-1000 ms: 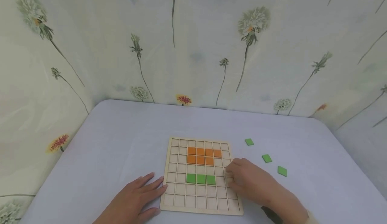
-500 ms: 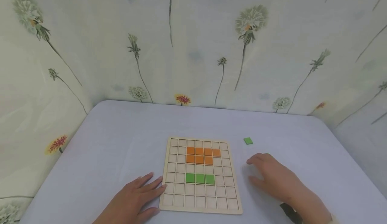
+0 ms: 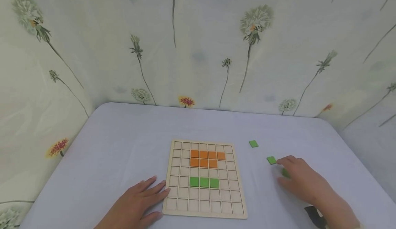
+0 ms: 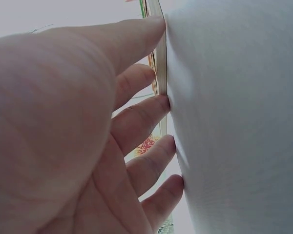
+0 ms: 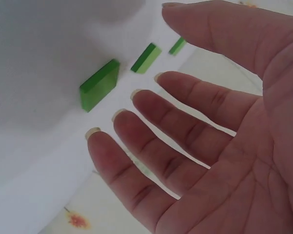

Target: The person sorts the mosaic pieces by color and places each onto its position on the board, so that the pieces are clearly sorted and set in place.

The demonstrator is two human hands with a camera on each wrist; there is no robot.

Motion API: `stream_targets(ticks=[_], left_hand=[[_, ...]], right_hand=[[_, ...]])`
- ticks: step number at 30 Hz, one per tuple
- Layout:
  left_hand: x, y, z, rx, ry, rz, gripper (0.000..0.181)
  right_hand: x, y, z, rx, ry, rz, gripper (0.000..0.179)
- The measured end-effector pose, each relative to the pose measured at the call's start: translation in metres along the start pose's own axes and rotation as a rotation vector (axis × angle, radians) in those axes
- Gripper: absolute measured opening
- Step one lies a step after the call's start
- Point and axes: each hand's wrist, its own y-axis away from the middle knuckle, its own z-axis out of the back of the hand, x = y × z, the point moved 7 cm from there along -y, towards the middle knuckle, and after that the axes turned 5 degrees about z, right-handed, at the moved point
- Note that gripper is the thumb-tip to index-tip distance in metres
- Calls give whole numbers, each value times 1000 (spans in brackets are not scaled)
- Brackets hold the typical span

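A square wooden grid board lies on the table, with orange tiles in two upper rows and three green tiles in a row lower down. My left hand rests flat on the table, its spread fingertips touching the board's left edge. Over the right side of the table, my right hand hovers with relaxed fingers and nothing in them. Under and beside it lie a partly hidden green tile and another green tile. The right wrist view shows the nearest green tile just off the fingertips.
A third loose green tile lies farther back, right of the board. The white-covered table ends at a curtain printed with dandelions, which rises behind and at both sides.
My right hand has moved rightward from the board's right edge to the loose green tiles, now partly covering one. The left hand stays at the board's left edge.
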Motion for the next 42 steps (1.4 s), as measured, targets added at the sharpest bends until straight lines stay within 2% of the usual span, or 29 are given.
stream_targets(ticks=[6,9,13,17,23,29,38,42], left_hand=[[-1,1,-1,-12,-7,-10,57],[-2,1,-1,-5,-7,-6,58],[-2,0,0,-9,-17,1,60],[-3,0,3,-34,-31,-7,60],[-3,1,2,-34,-25,1,60],[-3,1,2,-32,-19,2,60],[-4,2,3,-29,-25,9,61],[-4,4,4,-40,-33,0,61]], right_hand=[[-16,2,-5,60,41,-48,49],[-20,2,-7,68,55,-52,43],[-23,-1,-9,61,33,-69,31],[-25,-5,-10,101,-18,-109,27],[-20,-1,-12,168,-93,-172,24],[-11,3,-13,193,-92,-204,20],[-4,3,-14,162,-164,-211,31],[4,4,-15,156,-187,-202,30]])
